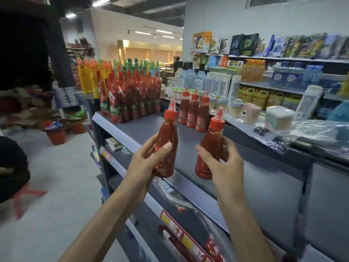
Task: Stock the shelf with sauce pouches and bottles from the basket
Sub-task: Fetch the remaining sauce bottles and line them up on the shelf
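Fingers (pixel 163 148) of left hand (pixel 145 163) wrapped round one red bottle (pixel 166 146); right hand (pixel 224 163) closed on a second bottle (pixel 209 148). Both upright, raised over the shelf (pixel 143 129) front edge. Farther back, three bottles (pixel 194 112) standing together, red pouches (pixel 132 103) massed to their left.

Grey concrete floor (pixel 56 186), white walls (pixel 217 19), ceiling strip lights (pixel 164 31), stocked background shelving (pixel 283 59).
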The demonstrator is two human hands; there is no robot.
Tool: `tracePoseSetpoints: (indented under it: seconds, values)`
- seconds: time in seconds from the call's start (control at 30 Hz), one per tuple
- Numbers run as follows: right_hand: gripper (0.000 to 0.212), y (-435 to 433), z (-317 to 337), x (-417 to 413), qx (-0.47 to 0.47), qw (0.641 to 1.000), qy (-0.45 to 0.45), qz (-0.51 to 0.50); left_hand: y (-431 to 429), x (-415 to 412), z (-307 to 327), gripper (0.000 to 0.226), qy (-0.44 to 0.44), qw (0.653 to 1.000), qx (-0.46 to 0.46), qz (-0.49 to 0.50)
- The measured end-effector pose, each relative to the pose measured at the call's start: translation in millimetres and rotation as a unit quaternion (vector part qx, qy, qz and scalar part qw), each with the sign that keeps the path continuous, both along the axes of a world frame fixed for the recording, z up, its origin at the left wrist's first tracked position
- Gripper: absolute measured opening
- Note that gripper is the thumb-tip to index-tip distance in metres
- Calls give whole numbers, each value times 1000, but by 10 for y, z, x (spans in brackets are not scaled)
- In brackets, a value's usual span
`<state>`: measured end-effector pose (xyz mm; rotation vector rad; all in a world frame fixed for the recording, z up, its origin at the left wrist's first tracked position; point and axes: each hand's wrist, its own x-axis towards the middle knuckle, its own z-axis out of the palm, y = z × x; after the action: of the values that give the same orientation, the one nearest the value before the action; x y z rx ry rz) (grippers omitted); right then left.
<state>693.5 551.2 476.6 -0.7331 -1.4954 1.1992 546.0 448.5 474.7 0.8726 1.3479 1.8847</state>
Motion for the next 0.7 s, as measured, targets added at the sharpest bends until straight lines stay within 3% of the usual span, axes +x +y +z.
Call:
tracePoseSetpoints:
  seconds: [0.33, 0.7]
  values:
    - [44, 557, -116, -970, 30, 982, -34, -183, 1136, -1526, -25, 43, 77, 988, 13, -137]
    - [47, 706, -250, -1157, 24, 950, -61, -307, 1681, -2123, -71, 51, 100, 968, 23, -227]
